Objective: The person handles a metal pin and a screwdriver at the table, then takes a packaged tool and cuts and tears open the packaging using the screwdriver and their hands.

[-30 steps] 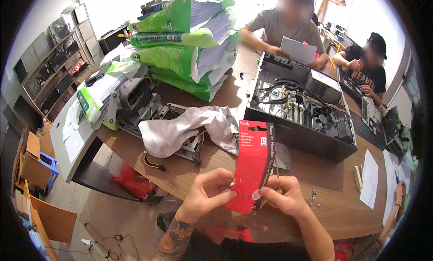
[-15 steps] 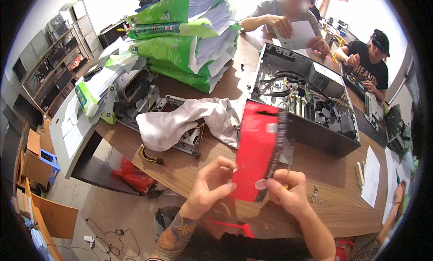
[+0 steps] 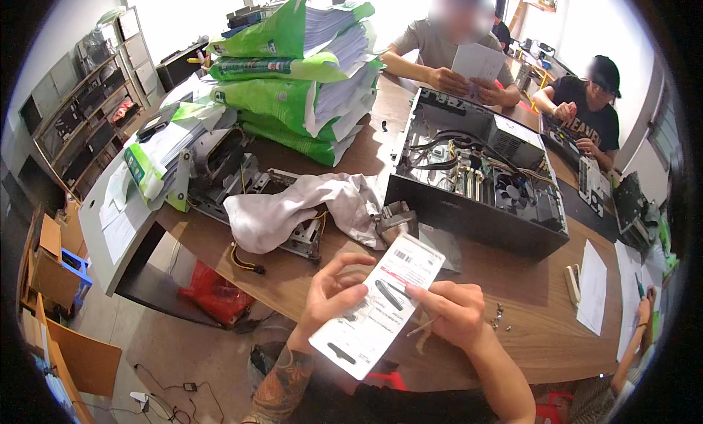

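Observation:
Above the near edge of the wooden table I hold a flat packaging card (image 3: 372, 313), its white printed back with a barcode facing up. The card is tilted, and a dark slot shows at its lower end. My left hand (image 3: 333, 296) grips the card's left side, thumb on top. On its right edge, my right hand (image 3: 455, 314) has fingers closed, with a fingertip over the printed side. A thin pale strand (image 3: 423, 327) sticks out below the right hand; what it belongs to is hidden.
Beyond the card stands an open desktop computer case (image 3: 476, 212). A pale cloth (image 3: 271, 215) covers metal parts to the left, before stacked green-wrapped paper (image 3: 293, 98). Small screws (image 3: 499, 318) lie right of my hand. Opposite, one person holds a paper sheet (image 3: 476, 69).
The card has been turned over from its red face to its white back and lowered, with its slotted end now toward me. The person opposite has shifted their sheet of paper.

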`<state>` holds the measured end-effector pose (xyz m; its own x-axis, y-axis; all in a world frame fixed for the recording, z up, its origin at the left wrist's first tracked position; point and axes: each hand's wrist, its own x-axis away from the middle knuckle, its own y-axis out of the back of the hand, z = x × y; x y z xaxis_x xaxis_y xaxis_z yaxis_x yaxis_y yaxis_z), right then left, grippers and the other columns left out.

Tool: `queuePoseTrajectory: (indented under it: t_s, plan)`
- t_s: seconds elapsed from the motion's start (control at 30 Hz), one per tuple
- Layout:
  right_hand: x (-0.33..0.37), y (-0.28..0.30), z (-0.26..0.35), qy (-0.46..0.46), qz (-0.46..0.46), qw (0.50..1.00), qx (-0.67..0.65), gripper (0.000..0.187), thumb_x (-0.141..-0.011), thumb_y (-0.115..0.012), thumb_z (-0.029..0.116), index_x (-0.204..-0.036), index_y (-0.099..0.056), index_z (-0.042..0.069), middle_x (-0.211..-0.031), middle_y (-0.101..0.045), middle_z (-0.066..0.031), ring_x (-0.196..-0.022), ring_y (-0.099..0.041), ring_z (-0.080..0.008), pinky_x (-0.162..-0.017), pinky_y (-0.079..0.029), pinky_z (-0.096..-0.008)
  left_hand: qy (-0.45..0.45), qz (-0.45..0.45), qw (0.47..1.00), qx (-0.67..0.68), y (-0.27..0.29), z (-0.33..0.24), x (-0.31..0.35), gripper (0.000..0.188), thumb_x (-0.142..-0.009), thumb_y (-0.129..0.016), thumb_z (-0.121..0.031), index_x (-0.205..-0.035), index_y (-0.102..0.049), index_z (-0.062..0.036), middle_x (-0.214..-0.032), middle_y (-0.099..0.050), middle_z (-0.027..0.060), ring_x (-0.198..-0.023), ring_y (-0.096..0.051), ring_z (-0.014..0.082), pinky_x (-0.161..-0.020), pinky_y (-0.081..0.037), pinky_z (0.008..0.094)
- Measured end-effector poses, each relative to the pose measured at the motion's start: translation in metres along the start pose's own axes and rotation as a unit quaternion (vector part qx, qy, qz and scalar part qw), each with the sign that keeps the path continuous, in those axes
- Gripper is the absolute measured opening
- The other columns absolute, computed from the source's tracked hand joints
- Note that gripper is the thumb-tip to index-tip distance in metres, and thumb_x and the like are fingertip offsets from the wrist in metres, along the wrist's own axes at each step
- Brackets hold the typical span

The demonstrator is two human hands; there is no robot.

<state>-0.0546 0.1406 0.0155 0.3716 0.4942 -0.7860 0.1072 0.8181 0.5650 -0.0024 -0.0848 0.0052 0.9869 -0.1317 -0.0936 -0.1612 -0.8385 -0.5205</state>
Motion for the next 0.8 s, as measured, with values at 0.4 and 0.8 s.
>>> queuePoseTrajectory:
  t_s: [0.4, 0.8]
  plan:
    - [-0.002, 0.006, 0.012, -0.184, 0.031, 0.970, -0.155, 0.045, -0.071, -0.067, -0.003, -0.115, -0.060, -0.001, -0.077, -0.063, -0.0084, -0.050, -0.054, -0.0082, -0.046, -0.042, -0.0206, -0.081, -0.053, 0.994, -0.057, -0.005, 0.006, 0.004, 0.043, -0.086, -0.062, 0.001, -0.127, -0.049, 0.0035, -0.112, -0.065, 0.0123, -0.104, -0.061, 0.0147, -0.092, -0.047, 0.0291]
    - [-0.007, 0.003, 0.025, -0.371, 0.038, 0.879, -0.297, 0.025, -0.083, -0.072, 0.007, -0.104, -0.065, -0.005, -0.094, -0.073, -0.0121, -0.084, -0.068, -0.0155, -0.075, -0.053, -0.0280, -0.028, 0.021, 0.992, -0.122, -0.012, 0.003, 0.006, 0.028, -0.089, -0.062, 0.000, -0.116, -0.055, 0.0015, -0.101, -0.066, 0.0107, -0.096, -0.063, 0.0147, -0.083, -0.050, 0.0281]
